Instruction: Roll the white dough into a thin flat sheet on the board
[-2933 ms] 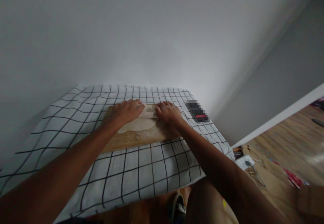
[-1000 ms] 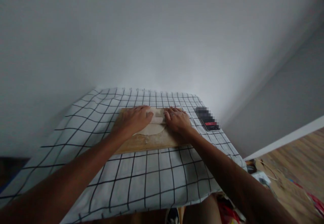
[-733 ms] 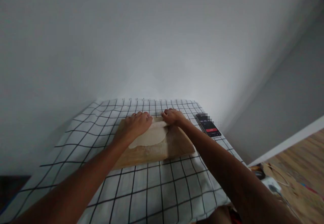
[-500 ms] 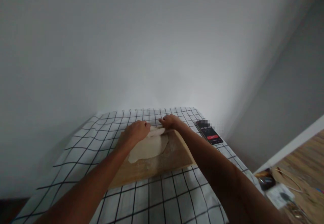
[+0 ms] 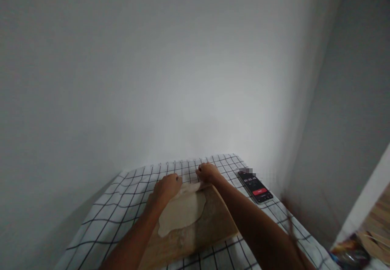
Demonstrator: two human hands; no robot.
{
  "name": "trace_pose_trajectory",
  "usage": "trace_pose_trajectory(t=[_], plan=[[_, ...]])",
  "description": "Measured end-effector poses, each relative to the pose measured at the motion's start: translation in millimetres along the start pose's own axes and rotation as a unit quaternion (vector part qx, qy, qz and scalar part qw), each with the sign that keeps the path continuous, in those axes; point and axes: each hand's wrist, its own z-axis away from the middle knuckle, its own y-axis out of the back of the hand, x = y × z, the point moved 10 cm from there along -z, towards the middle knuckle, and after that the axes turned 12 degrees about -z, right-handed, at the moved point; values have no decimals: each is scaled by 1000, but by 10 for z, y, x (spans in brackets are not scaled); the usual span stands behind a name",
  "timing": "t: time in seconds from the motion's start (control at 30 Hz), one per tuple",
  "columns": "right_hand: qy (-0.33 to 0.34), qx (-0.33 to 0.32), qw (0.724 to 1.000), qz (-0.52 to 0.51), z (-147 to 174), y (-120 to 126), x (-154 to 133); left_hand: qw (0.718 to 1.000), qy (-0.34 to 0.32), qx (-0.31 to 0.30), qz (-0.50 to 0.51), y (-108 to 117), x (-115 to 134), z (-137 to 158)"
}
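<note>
A flat sheet of pale dough (image 5: 183,214) lies on a wooden board (image 5: 217,217), its edge uneven. At the board's far edge, a whitish roll-like band (image 5: 192,186) runs between my hands; whether it is folded dough or a rolling pin I cannot tell. My left hand (image 5: 167,186) is closed in a fist at the dough's far left. Just beyond the board's far right corner, my right hand (image 5: 209,172) is closed too, fingers curled. What either fist grips is hidden.
A white cloth with a black grid (image 5: 106,217) covers the table. To the right, a phone (image 5: 255,186) showing a timer lies on it. Pale walls stand behind and to the right. A shiny packet (image 5: 350,253) shows at the lower right.
The view has tilted up and turned, so the table sits lower in the picture. My hands remain closed near the board's far edge, and the whitish band between them shows less distinctly.
</note>
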Motion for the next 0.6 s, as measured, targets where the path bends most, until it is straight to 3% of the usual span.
trace_pose_trajectory(t=[0.17, 0.3, 0.47, 0.6], plan=[[-31, -2, 999, -5, 213, -32, 117, 1000, -21, -13, 8, -21, 69, 40], [-1, 9, 1000, 13, 554, -14, 19, 999, -37, -11, 0, -16, 98, 131], [126, 8, 989, 71, 982, -85, -292, 972, -219, 32, -75, -20, 345, 332], [116, 41, 991, 61, 1027, -56, -289, 964, -249, 37, -80, -53, 354, 408]])
